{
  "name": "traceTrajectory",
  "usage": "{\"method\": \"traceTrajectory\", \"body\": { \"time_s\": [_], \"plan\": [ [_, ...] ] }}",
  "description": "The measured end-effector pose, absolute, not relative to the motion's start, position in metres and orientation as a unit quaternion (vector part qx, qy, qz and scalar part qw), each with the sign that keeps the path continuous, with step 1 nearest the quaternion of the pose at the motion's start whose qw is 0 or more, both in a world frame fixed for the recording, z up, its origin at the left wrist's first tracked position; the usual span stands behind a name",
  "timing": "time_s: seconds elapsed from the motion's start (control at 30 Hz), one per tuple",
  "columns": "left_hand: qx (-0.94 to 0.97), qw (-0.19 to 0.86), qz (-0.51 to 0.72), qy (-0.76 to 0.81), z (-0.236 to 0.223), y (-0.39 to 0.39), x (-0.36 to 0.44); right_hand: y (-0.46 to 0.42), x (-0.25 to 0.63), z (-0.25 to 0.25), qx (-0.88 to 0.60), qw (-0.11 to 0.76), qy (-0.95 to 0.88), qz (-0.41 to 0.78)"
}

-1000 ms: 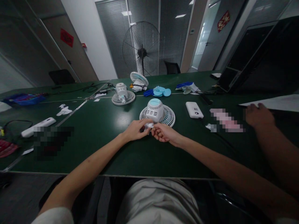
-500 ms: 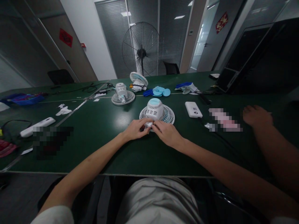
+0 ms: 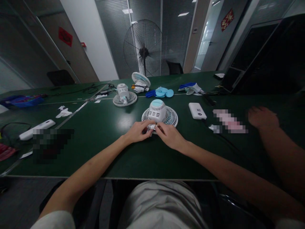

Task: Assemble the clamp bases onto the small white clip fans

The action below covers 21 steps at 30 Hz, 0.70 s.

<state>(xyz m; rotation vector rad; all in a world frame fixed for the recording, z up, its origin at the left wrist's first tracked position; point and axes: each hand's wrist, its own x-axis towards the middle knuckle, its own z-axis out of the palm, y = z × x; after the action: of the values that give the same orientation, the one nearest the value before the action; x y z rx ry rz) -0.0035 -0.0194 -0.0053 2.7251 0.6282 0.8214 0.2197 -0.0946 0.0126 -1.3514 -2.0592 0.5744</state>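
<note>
In front of me a small white fan [image 3: 157,110] with a light-blue cap lies grille-down on the green table. My left hand [image 3: 138,131] is closed around the white neck piece [image 3: 151,127] at the fan's near side. My right hand [image 3: 172,136] has its fingertips pinched together against the right end of that same piece. What the right fingers hold, if anything, is too small and partly hidden. A bit of dark red shows beside the left fingers.
Behind stand two more small fans [image 3: 123,95] [image 3: 141,82]. Light-blue discs [image 3: 164,92] and blue gloves [image 3: 188,86] lie farther back. A white power bank [image 3: 197,111] with a cable is to the right, near another person's arm [image 3: 264,117]. A white elongated device [image 3: 37,129] lies left.
The view has tilted very slightly. My right fingers have shifted a little at the neck piece; my left hand keeps its hold, and the fan stays in place.
</note>
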Motion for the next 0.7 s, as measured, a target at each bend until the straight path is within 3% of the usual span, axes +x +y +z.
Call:
{"method": "traceTrajectory", "body": {
  "time_s": [0.07,0.2,0.4,0.5,0.6,0.7],
  "plan": [
    [0.929,0.113,0.283,0.212,-0.005,-0.019,-0.004,-0.097,0.222,0.015,-0.503,0.254,-0.821,0.092],
    [0.93,0.115,0.278,0.211,-0.004,-0.019,-0.004,-0.096,0.226,0.019,-0.481,0.169,-0.859,-0.039],
    [0.929,0.117,0.28,0.211,-0.003,-0.02,-0.004,-0.094,0.229,0.017,-0.47,0.174,-0.864,-0.048],
    [0.929,0.121,0.28,0.208,-0.002,-0.021,-0.003,-0.094,0.228,0.016,-0.452,0.236,-0.858,0.058],
    [0.932,0.115,0.275,0.207,-0.002,-0.022,-0.003,-0.09,0.224,0.014,-0.465,0.295,-0.769,0.325],
    [0.931,0.109,0.278,0.21,-0.002,-0.022,-0.004,-0.084,0.22,0.011,-0.463,0.295,-0.595,0.588]
  ]
}}
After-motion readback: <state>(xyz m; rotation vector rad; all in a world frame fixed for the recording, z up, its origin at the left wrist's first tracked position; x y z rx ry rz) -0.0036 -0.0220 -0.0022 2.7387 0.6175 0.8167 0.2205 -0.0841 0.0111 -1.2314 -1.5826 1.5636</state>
